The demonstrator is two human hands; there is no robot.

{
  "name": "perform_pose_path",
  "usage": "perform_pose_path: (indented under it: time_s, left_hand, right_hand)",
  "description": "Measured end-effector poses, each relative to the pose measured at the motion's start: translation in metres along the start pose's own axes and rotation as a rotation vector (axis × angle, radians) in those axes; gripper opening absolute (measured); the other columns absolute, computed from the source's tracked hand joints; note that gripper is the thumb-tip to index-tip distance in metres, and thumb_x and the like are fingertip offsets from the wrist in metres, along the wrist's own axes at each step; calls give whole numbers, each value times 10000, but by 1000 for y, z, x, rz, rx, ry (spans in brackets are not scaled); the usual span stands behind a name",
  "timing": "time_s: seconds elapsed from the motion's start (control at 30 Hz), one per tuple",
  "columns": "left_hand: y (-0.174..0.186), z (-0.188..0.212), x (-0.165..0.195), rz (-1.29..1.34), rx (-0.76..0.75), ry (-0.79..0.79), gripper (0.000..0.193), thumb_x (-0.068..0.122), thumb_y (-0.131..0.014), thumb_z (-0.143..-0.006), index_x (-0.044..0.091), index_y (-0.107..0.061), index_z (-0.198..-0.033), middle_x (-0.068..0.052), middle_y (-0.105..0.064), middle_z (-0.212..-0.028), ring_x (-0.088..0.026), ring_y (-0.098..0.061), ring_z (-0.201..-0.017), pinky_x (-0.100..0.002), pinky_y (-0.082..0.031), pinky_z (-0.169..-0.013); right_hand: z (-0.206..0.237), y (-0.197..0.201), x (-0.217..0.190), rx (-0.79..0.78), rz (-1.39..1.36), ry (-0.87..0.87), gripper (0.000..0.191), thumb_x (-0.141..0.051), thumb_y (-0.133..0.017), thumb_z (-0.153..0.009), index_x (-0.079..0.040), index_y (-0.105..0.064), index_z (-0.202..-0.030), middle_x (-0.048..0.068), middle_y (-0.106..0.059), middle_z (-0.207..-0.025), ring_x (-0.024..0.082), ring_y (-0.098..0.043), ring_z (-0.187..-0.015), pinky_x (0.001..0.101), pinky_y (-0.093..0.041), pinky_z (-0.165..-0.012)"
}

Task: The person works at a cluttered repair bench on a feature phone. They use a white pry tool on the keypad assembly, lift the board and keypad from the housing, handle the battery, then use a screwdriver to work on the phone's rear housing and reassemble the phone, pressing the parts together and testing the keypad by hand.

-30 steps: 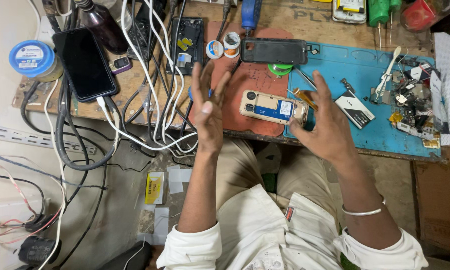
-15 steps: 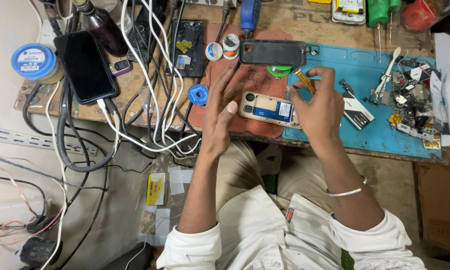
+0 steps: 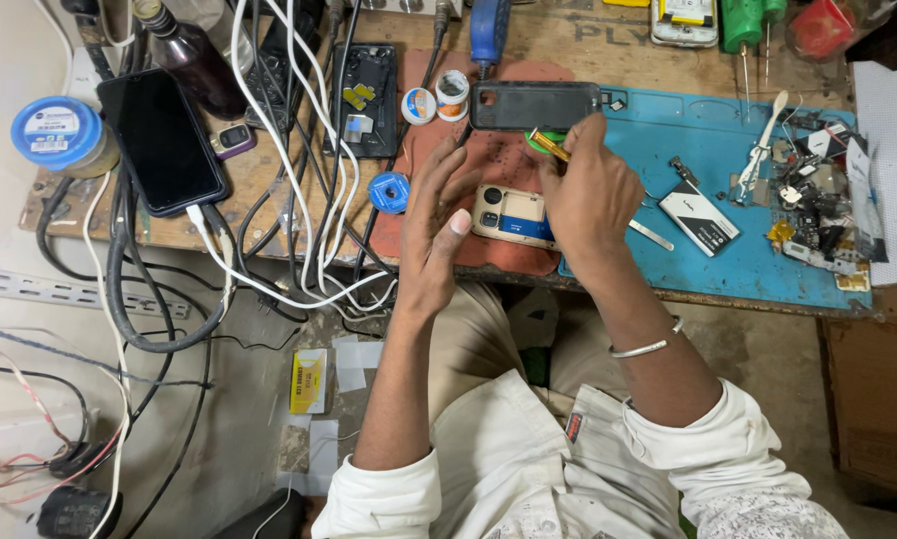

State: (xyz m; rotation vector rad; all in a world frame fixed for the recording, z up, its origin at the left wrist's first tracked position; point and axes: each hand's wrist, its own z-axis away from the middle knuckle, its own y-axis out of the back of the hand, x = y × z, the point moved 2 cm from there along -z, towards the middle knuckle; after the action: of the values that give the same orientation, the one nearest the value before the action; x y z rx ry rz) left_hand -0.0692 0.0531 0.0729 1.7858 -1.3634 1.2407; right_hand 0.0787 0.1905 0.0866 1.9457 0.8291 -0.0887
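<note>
A small opened phone (image 3: 513, 216) with a beige and blue back lies on a reddish mat (image 3: 498, 160) at the bench's front edge. My left hand (image 3: 431, 225) hovers just left of it, fingers spread, holding nothing. My right hand (image 3: 588, 195) sits over the phone's right end and pinches a thin yellow-handled tool (image 3: 546, 143) that points up-left. A dark phone shell (image 3: 534, 105) lies just beyond the hands.
A blue mat (image 3: 728, 260) on the right carries a battery (image 3: 698, 217), a metal strip and scattered small parts (image 3: 818, 215). A black smartphone (image 3: 161, 140), a blue tub (image 3: 57, 135), tape rolls (image 3: 437, 98) and tangled white and black cables (image 3: 289, 200) crowd the left.
Both hands moved forward from above the bench edge to the small phone. The right hand, open a second ago, now pinches the yellow-handled tool.
</note>
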Motion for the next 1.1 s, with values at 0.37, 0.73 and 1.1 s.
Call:
perform_pose_path:
  time_s: [0.37,0.73,1.1]
  left_hand:
    - [2,-1,1,29,-3,2,759,521,-587,-1029,16,-440,-1576,-179,-302,-1718,-375,-524,-1493,-500,-447,-1235]
    - [1,-1,-4,56,-17,0,791,554,-598,-1026,8,-438,-1576,-182,-291,-1717,-381,-508,-1507,-506,-444,-1253]
    - [0,0,-6,29,-19,-14,764,546,-591,-1044,17,-439,-1573,-184,-304,-1711,-378,-509,-1507,-501,-452,-1250]
  right_hand:
    - [84,95,111,187,-771,-179,431,39,-847,-994,-71,-452,-1128,56,-674,-997,84,-694,-928,187,-489,-692]
    - [160,150,295,397,-461,-690,123,-25,-766,-1114,6,-720,-1224,82,-700,-1255,163,-662,-1116,310,-546,-1034]
    - [151,140,285,404,-397,-536,258,59,-715,-1063,37,-619,-1301,107,-701,-1246,182,-695,-1118,301,-576,-981]
